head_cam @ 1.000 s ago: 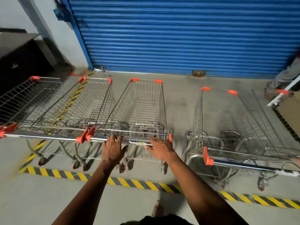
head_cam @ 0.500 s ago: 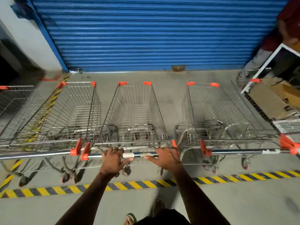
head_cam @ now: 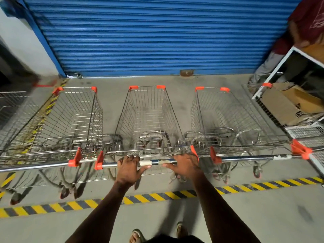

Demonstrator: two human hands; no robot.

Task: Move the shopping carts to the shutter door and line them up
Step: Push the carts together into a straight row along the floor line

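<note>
Three wire shopping carts with orange corner caps stand side by side facing the blue shutter door (head_cam: 149,37). The middle cart (head_cam: 149,111) has its handle bar (head_cam: 157,162) gripped by both my hands: my left hand (head_cam: 129,168) curls over the bar at its left part, my right hand (head_cam: 184,165) at its right end. The left cart (head_cam: 70,116) and the right cart (head_cam: 228,116) flank it, their handles roughly level with it. Part of a further cart (head_cam: 10,109) shows at the far left edge.
A yellow-black hazard stripe (head_cam: 157,196) crosses the floor under my arms. On the right stand a white-framed rack (head_cam: 273,74), a cardboard box (head_cam: 284,106) and a person in a red top (head_cam: 308,23). Bare concrete lies between the carts and the shutter.
The middle cart has come level with the right cart and stands parallel to it, closer alongside. My hands have closed around its handle. My view turned right.
</note>
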